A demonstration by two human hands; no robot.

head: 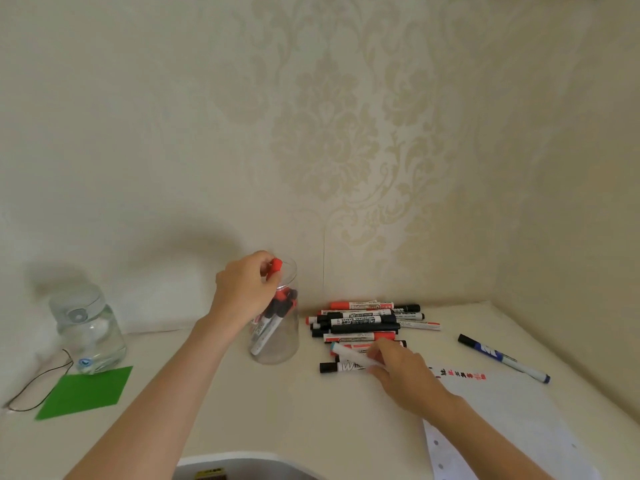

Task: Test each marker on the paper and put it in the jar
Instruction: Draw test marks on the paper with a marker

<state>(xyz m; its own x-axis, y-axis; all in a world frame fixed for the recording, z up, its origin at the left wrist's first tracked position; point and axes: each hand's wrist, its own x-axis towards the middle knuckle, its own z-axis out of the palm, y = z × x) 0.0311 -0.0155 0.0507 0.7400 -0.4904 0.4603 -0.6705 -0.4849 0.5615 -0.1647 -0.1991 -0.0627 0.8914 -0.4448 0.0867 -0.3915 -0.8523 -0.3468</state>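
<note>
We look down on a pale table (pixel 294 403) set against patterned wallpaper. Our left hand (pixel 242 289) is raised over the mouth of a clear jar (pixel 277 341), its fingers curled and pinching the red cap end of a red marker (pixel 275 265) right at the rim. Directly below those fingers, several capped markers already stand slanted inside the jar.

Our right hand (pixel 403 372) rests low on the table, to the right of the jar. Its thumb and fingers close around a white marker (pixel 349 353) with a pale blue-green end, which points up and to the left from the fingertips. Just beyond those fingertips lies the pile of markers (pixel 367 323), red, black and white barrels stacked side by side. One black-capped marker (pixel 341 367) lies just under the held one.

Under the right wrist and running toward us is the paper (pixel 502 410), with a short row of red and black test marks near its far edge, just right of the knuckles. Farther right, well apart from the hand, lies a blue marker (pixel 502 358).

Far left of the left hand stand a lidded water bottle (pixel 86 330), a green card (pixel 85 393) and a thin dark cord (pixel 38 386).
</note>
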